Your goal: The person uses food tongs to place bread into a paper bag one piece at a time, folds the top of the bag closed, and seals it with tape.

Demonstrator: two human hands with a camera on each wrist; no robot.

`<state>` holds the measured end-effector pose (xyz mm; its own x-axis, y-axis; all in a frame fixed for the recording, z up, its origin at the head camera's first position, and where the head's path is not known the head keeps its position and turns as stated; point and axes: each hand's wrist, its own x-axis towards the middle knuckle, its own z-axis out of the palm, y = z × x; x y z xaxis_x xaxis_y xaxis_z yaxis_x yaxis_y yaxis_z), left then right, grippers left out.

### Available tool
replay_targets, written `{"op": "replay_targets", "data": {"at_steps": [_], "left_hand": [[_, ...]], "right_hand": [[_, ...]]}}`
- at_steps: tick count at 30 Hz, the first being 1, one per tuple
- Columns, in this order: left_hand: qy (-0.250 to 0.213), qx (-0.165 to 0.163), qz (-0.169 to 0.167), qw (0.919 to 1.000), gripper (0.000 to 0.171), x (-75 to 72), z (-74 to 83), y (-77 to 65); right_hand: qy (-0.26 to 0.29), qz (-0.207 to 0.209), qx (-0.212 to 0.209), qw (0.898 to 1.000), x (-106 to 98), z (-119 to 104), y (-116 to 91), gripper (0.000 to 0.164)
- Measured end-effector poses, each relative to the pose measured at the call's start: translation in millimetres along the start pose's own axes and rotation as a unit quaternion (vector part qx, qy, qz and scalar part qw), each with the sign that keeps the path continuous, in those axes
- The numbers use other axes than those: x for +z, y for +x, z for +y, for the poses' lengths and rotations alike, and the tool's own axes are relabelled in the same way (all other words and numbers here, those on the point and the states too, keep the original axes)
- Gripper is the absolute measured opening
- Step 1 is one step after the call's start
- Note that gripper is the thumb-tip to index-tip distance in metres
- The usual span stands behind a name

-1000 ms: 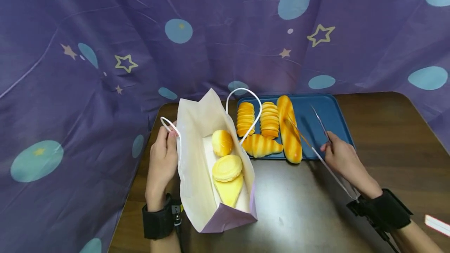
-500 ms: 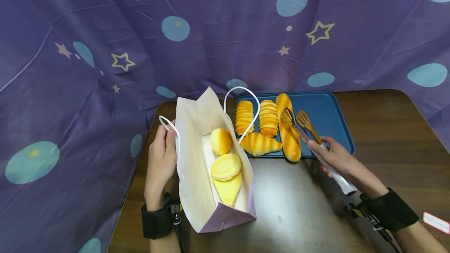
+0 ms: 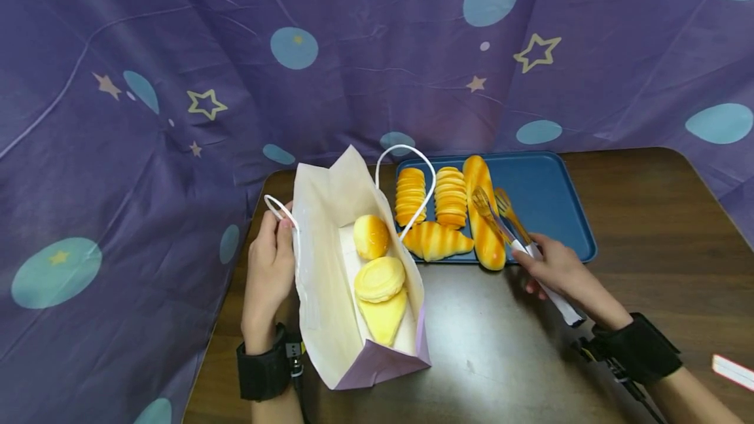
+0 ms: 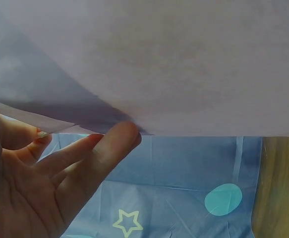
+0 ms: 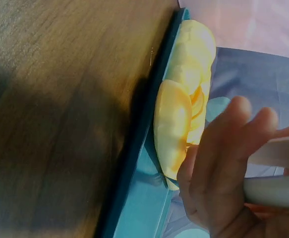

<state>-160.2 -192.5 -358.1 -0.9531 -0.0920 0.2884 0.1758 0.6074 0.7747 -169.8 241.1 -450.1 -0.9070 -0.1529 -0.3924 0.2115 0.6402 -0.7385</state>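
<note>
My left hand (image 3: 268, 267) pinches the left edge of a purple paper bag (image 3: 321, 280) beside one white cord handle (image 3: 281, 208). Inside the open bag lie a glossy round bun (image 3: 371, 237), a flat round bread (image 3: 379, 279) and a pale yellow wedge-shaped piece (image 3: 384, 322). My right hand (image 3: 556, 270) grips tongs (image 3: 562, 306) with white handles and amber slotted ends. One amber end overlaps the long striped loaf (image 3: 490, 244), the other lies along its right side. In the right wrist view the white tong handles (image 5: 275, 191) show between my fingers (image 5: 218, 148).
A blue tray (image 3: 548, 188) at the back of the wooden table (image 3: 648, 234) bears the loaf, two ridged rolls (image 3: 450, 198) and a croissant (image 3: 438, 241). The bag's right handle (image 3: 432, 182) arches over the tray's left side. A patterned curtain (image 3: 365, 51) hangs behind.
The tongs were spread wide, then turned and narrowed in my right hand. Since then they have moved slightly left, onto the long loaf. My left hand and the bag have stayed in place.
</note>
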Motion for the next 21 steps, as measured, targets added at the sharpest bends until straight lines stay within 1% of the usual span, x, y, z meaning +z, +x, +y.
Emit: {"op": "replay_targets", "data": {"at_steps": [7, 11, 15, 18, 21], "left_hand": [[-0.003, 0.003, 0.007, 1.0000, 0.042, -1.5, 0.5, -1.0], [-0.004, 0.001, 0.011, 0.9999, 0.040, -2.2, 0.7, -0.9], [0.000, -0.007, 0.014, 0.9999, 0.037, -2.3, 0.9, -0.9], [0.002, -0.007, 0.016, 0.9998, 0.032, -1.9, 1.2, -0.5], [0.001, 0.003, 0.015, 0.9999, 0.027, -1.2, 1.5, 0.5]], "right_hand": [[0.010, 0.006, -0.010, 1.000, 0.1, -1.9, 0.7, 0.069], [0.027, -0.001, -0.010, 1.000, -0.1, -1.3, 0.3, 0.067], [0.049, -0.005, -0.008, 0.999, -0.2, 1.2, -0.2, 0.066], [0.066, -0.008, -0.004, 0.998, -0.9, 3.2, -1.8, 0.067], [0.078, -0.006, -0.006, 0.997, -1.9, 4.4, -5.2, 0.069]]}}
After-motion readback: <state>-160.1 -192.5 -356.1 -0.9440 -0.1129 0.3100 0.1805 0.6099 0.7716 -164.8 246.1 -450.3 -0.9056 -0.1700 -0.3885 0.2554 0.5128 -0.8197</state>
